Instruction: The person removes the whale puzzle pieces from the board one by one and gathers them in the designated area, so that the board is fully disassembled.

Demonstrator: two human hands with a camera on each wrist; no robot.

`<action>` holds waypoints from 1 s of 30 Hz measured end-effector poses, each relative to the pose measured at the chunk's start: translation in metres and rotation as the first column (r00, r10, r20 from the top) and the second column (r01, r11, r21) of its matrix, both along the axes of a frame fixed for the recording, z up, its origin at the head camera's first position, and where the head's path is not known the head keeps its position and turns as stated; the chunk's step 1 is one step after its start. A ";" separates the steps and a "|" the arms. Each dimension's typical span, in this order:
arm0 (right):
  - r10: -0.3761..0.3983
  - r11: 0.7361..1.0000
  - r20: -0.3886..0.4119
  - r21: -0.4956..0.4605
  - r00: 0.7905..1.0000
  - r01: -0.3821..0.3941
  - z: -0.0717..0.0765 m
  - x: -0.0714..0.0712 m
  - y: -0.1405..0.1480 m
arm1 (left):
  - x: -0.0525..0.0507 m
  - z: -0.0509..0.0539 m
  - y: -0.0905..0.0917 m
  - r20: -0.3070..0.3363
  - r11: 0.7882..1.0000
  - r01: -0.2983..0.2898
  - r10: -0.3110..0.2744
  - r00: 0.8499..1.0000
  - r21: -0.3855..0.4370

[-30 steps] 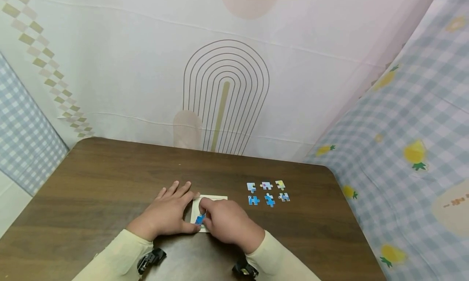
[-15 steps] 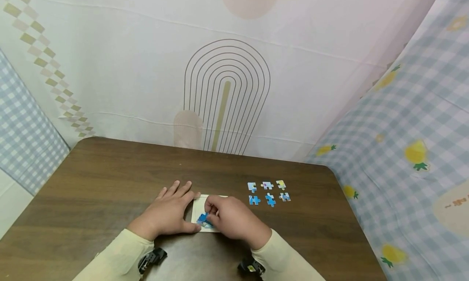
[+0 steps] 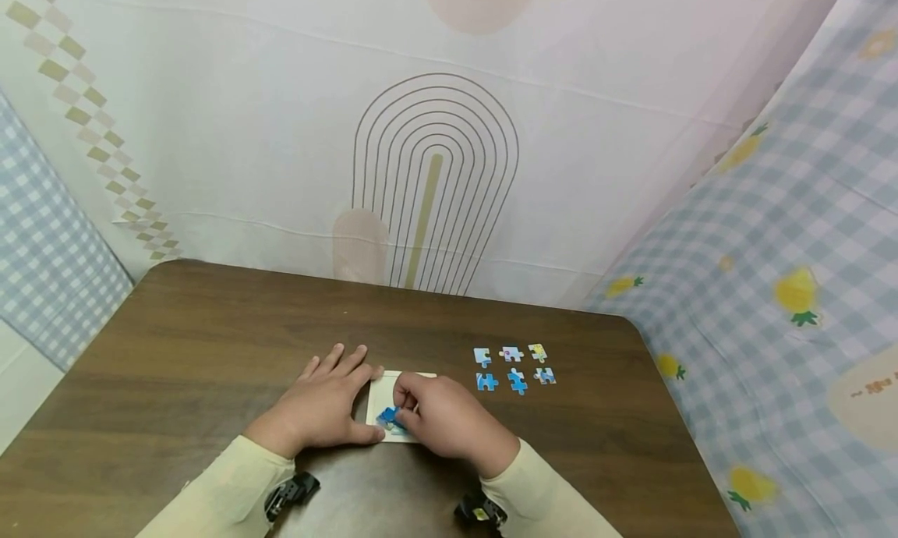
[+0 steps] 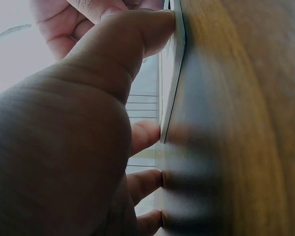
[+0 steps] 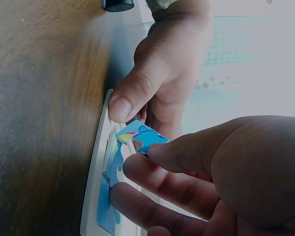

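My right hand [image 3: 452, 417] pinches a blue jigsaw piece [image 5: 146, 136] with yellow and pink stripes between thumb and fingers. The piece is tilted over the near part of a pale puzzle board [image 3: 380, 388]. Beneath it, in the right wrist view, blue jigsaw pieces [image 5: 104, 204] lie on the board; my right fingers partly cover them. My left hand [image 3: 316, 409] lies spread at the board's left side, its thumb on the near left corner. In the left wrist view, the index fingertip [image 4: 148, 132] touches the board's edge, while other fingertips rest on the table.
Several loose jigsaw pieces [image 3: 517, 381] lie in two rows on the brown table [image 3: 281, 312], right of the board. A patterned white cloth [image 3: 266, 132] hangs behind the table. Checked cloth [image 3: 758, 288] runs along the right side. Each wrist wears a black camera [image 3: 291, 495].
Over the last second my right hand has shifted slightly right, and the pinched piece has changed its tilt and moved right. My left hand stays in place on the board.
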State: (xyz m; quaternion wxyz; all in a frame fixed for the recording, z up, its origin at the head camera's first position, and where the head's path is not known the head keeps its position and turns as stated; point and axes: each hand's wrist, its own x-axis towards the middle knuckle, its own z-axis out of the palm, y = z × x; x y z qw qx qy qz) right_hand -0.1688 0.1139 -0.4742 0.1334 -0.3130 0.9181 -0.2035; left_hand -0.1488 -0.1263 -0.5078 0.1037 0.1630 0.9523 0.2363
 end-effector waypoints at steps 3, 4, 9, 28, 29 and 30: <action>-0.005 1.000 0.011 0.005 1.000 0.005 0.002 -0.001 0.001 | -0.001 0.000 0.000 0.000 1.000 0.001 -0.001 1.000 0.001; -0.006 1.000 0.014 0.005 1.000 0.006 0.002 -0.002 0.001 | -0.001 0.000 0.000 0.001 1.000 0.002 -0.002 1.000 0.001; 0.001 1.000 0.022 -0.015 1.000 -0.001 0.005 -0.004 0.004 | -0.002 -0.001 0.000 -0.002 1.000 0.002 -0.002 1.000 -0.008; -0.070 0.991 0.048 -0.108 0.996 0.074 0.028 -0.028 0.054 | -0.002 -0.001 0.001 0.008 1.000 -0.009 0.009 1.000 -0.020; -0.079 0.991 0.046 -0.109 0.996 0.084 0.030 -0.029 0.060 | -0.002 -0.002 0.001 0.009 1.000 -0.010 0.010 1.000 -0.021; -0.086 0.990 0.048 -0.109 0.995 0.091 0.032 -0.031 0.066 | -0.002 -0.003 0.001 0.009 1.000 -0.012 0.012 1.000 -0.021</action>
